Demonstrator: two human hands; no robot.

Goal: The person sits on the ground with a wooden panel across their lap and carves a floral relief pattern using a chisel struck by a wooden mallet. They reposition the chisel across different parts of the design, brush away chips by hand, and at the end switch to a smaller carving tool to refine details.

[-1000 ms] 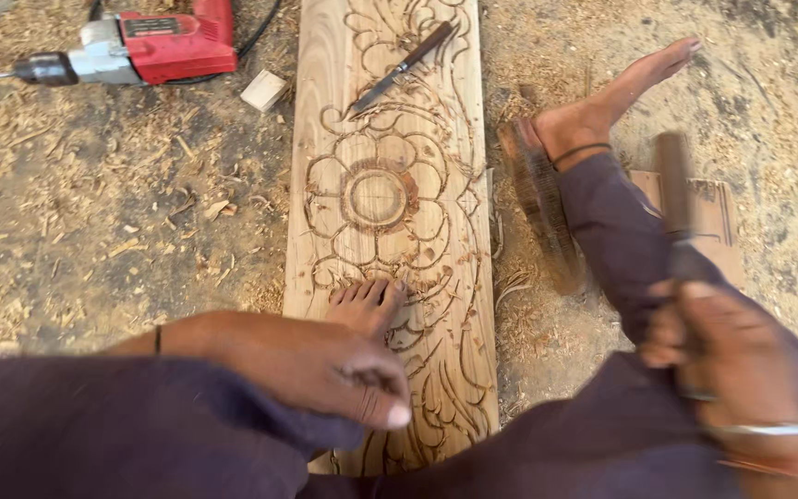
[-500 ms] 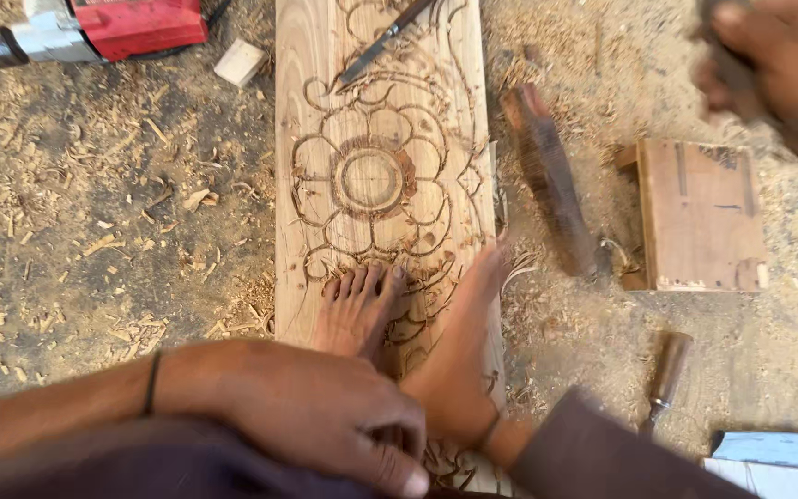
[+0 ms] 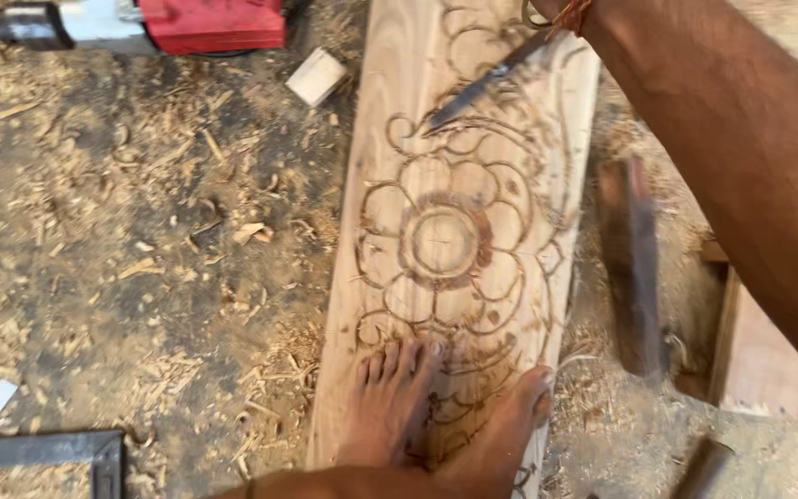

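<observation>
A long pale wooden plank [image 3: 547, 185] with a carved flower and scrolls runs up the middle of the ground. My two bare feet [image 3: 385, 397] rest on its near end. A metal chisel [image 3: 482, 88] lies slanted on the far part of the carving. My right hand [image 3: 547, 9] is at the chisel's handle end, almost all cut off by the top edge, so its grip is hidden; the forearm crosses the right side. Only a sliver of my left hand [image 3: 344, 482] shows at the bottom edge, below the feet.
A red power drill [image 3: 205, 18] and a small wood block [image 3: 318, 76] lie at the top left. Right of the plank are a dark wooden mallet [image 3: 634, 268], a wooden box [image 3: 768, 360] and another tool handle [image 3: 704, 467]. A metal frame [image 3: 48, 453] sits bottom left among shavings.
My right arm has swung from the upper right across to the chisel at the plank's far end. My left hand has dropped almost out of view, and the view has closed in on the plank.
</observation>
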